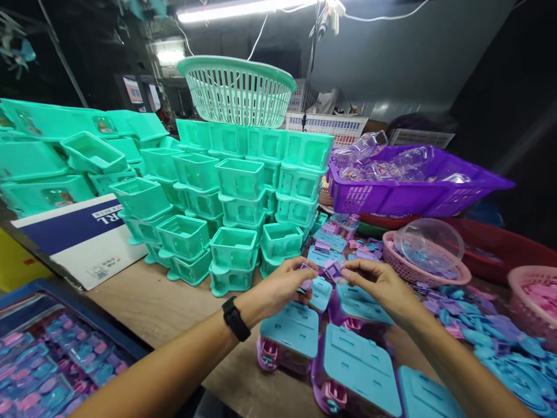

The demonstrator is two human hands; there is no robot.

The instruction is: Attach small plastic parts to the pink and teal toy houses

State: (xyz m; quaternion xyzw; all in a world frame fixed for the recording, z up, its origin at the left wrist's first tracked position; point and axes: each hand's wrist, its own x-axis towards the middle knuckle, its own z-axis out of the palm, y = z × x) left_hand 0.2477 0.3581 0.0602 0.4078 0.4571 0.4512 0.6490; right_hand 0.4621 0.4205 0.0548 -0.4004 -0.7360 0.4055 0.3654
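Observation:
My left hand (289,280), with a black band on the wrist, is closed around a small purple plastic part, mostly covered by the fingers. In front of it, my right hand (369,280) pinches a small square purple plastic piece (333,270) between thumb and fingertips. The two hands are close together, a short gap between them. Below and around them stand several boxes with flat blue lids (290,330) and purple bases. A larger blue-lidded box (359,368) is nearest to me, with a pink part at its front corner.
Stacked turquoise bins (235,247) rise behind and left, a turquoise basket (239,87) on top. To the right are a purple crate (391,197) of clear pieces, a pink basket (402,267) and loose blue parts (500,348). A cardboard box (100,255) stands left.

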